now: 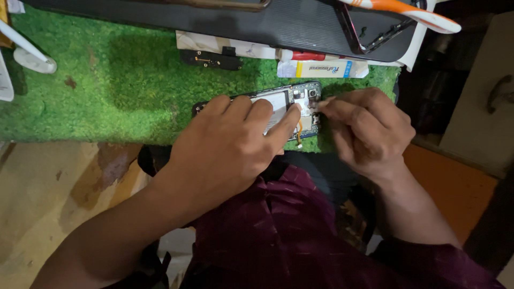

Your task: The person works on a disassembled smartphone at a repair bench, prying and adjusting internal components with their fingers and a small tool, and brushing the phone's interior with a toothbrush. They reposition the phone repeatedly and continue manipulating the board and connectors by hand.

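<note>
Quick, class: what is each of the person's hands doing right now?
Left hand: open, fingers pressed flat on the opened phone, holding it down on the green mat.
Right hand: fingers pinched at the phone's top end; what they grip cannot be told.

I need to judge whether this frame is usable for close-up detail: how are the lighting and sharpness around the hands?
Head view: light is dim and uneven, brightest on the green mat; the left hand shades part of the opened phone; the right hand fingertips look slightly soft; the corners fall dark.
</note>
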